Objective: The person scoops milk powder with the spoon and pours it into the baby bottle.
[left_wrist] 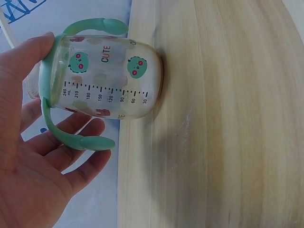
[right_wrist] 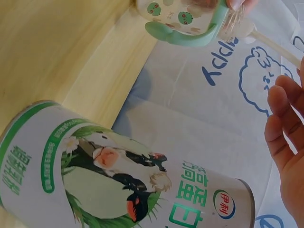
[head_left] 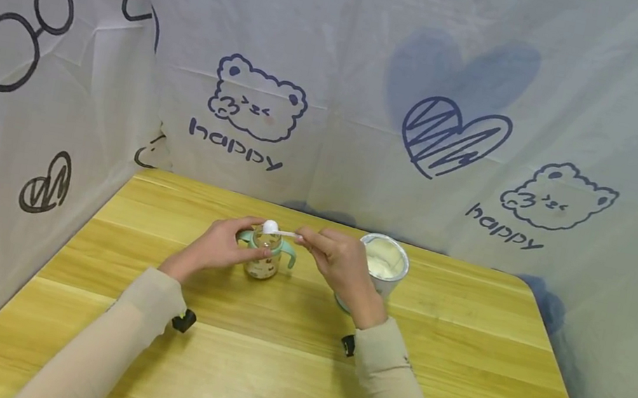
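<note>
A clear baby bottle (head_left: 262,269) with green side handles and a printed millilitre scale stands upright on the table, its top uncapped. My left hand (head_left: 219,243) grips it around the green collar, with the thumb (left_wrist: 35,50) on the near side and the fingers behind a handle. Between thumb and fingers, my right hand (head_left: 340,260) pinches the thin handle of a white scoop (head_left: 270,227). The scoop's bowl is over the bottle's mouth, with white powder heaped in it. Beside the right wrist is an open milk powder can (right_wrist: 123,166), with pale powder (head_left: 382,263) inside.
The wooden table (head_left: 237,370) ends at a printed cloth backdrop (head_left: 351,91) behind and at the left. The can stands to the right of the bottle, partly hidden by the right hand. A little white powder (left_wrist: 183,133) is spilled on the wood near the bottle.
</note>
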